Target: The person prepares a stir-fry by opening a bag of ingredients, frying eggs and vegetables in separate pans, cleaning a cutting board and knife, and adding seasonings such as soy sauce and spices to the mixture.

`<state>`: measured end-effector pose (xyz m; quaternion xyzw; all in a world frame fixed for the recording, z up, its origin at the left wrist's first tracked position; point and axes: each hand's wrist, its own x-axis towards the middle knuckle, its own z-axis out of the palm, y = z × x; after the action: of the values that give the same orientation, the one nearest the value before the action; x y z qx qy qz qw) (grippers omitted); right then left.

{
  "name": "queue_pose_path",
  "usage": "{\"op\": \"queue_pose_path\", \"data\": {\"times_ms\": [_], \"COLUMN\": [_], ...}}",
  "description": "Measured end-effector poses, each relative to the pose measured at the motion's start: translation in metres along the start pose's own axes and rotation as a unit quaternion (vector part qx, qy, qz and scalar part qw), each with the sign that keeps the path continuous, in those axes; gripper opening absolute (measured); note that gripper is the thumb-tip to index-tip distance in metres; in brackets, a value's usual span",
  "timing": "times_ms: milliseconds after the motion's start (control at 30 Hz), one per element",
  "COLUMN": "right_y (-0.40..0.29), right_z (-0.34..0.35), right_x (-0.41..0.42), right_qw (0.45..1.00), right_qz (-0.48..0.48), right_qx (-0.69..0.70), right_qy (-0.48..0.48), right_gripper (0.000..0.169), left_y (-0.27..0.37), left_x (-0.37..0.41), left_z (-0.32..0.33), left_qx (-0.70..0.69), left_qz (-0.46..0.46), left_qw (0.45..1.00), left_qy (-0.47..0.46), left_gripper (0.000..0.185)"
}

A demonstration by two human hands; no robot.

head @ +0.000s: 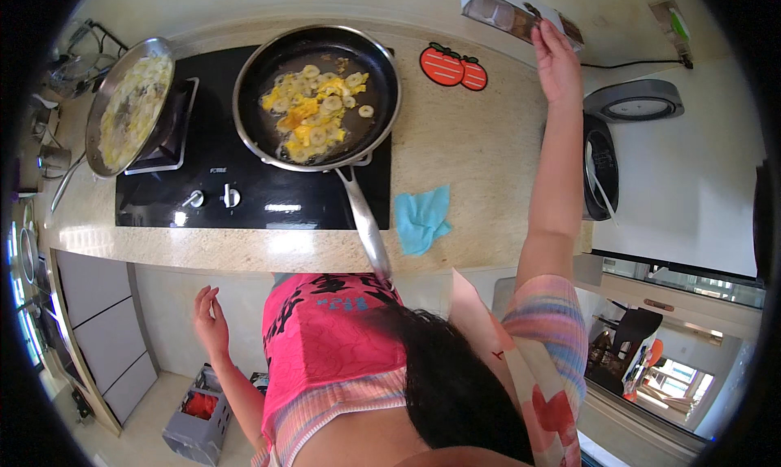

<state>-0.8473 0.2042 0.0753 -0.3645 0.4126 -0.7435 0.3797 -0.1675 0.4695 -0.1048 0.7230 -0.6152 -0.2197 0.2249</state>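
Note:
My right hand (pixel 560 64) reaches up to a white seasoning box (pixel 500 9) with a see-through front on the wall. Its fingertips meet a small dark piece (pixel 532 9) at the box; whether they grip it is unclear. My left hand (pixel 210 323) hangs below the counter's front edge, empty, fingers loosely bent and apart. On the hob's right side sits a frying pan (pixel 372 134) with yellow egg and pale round slices (pixel 317 116). Its steel handle (pixel 366 229) juts over the counter edge towards me. A second pan (pixel 91 131) on the left holds pale yellow-white food (pixel 137 110).
Between the pans lies the black hob (pixel 207 119), with two knobs (pixel 230 195). A blue cloth (pixel 423 218) and a red fruit-shaped mat (pixel 451 67) rest on the stone counter (pixel 482 162). A black cooker (pixel 601 168), its lid raised, stands right. A grey crate (pixel 198 427) is on the floor.

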Motion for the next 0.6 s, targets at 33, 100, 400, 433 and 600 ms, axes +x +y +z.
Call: {"op": "queue_pose_path", "data": {"times_ms": [33,100,400,433,600], "right_y": [0.002,0.019,0.137,0.154,0.228], "right_z": [0.030,0.088,0.344,0.367,0.477], "right_x": [-0.017,-0.049,-0.165,-0.173,-0.190], "right_qw": [0.999,0.990,0.900,0.897,0.898], "right_qz": [0.018,0.062,0.273,0.262,0.137], "right_qx": [0.014,0.034,0.000,-0.014,-0.144], "right_qy": [-0.048,-0.119,-0.340,-0.357,-0.393], "right_gripper": [0.022,0.021,0.020,0.020,0.021], "left_y": [-0.005,-0.015,-0.089,-0.100,-0.156], "left_x": [0.002,0.005,-0.019,-0.027,-0.069], "left_z": [0.001,-0.003,-0.047,-0.055,-0.082], "left_qx": [-0.005,-0.015,-0.061,-0.061,-0.070], "left_qz": [0.001,-0.001,-0.068,-0.090,-0.165], "left_qw": [1.000,1.000,0.993,0.990,0.976], "left_qy": [0.004,0.009,0.077,0.089,0.128], "left_gripper": [0.020,0.020,0.017,0.017,0.017]}}
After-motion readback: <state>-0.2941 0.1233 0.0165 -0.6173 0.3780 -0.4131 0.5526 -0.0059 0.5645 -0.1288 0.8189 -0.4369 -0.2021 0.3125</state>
